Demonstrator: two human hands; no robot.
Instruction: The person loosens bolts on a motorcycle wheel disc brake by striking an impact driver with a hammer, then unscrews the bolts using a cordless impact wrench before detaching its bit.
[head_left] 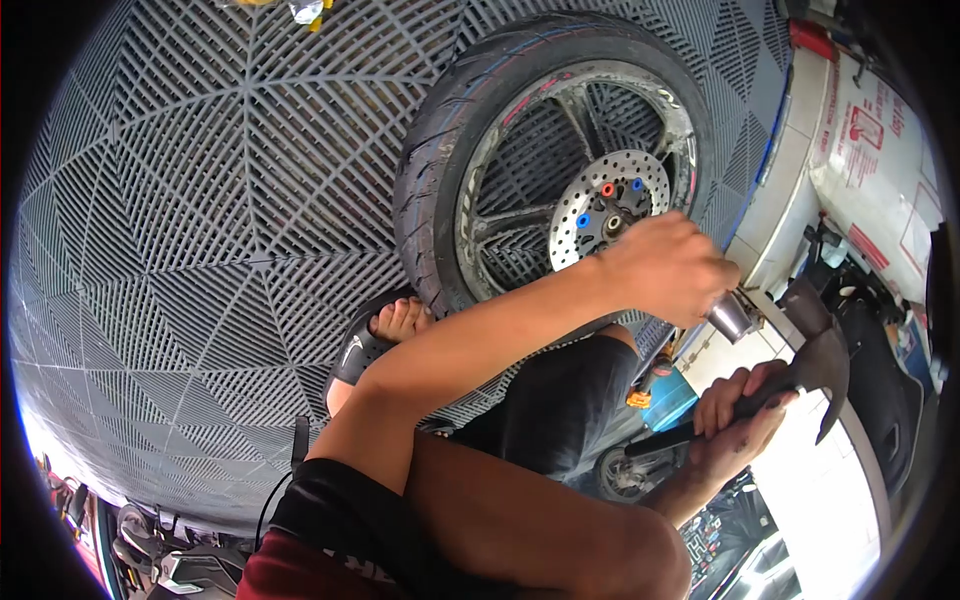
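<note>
A motorcycle wheel (420,190) with its tyre lies in front of me, a drilled brake disc (571,232) with blue and red bolts at its hub. My left hand (672,266) passes over the disc's edge, fingers closed around a shiny metal cylinder (731,318) that looks like a socket. Part of the cylinder is hidden inside the fist. To the lower right, my right hand (738,412) grips the dark handle of a hammer (822,362), its head near the cylinder but apart from it.
Grey slatted floor tiles (200,190) spread under the wheel. My sandalled foot (400,318) is beside the tyre. A white printed sack (870,150) stands at the right, near dark parts. Parked motorcycles (180,565) show at the lower left.
</note>
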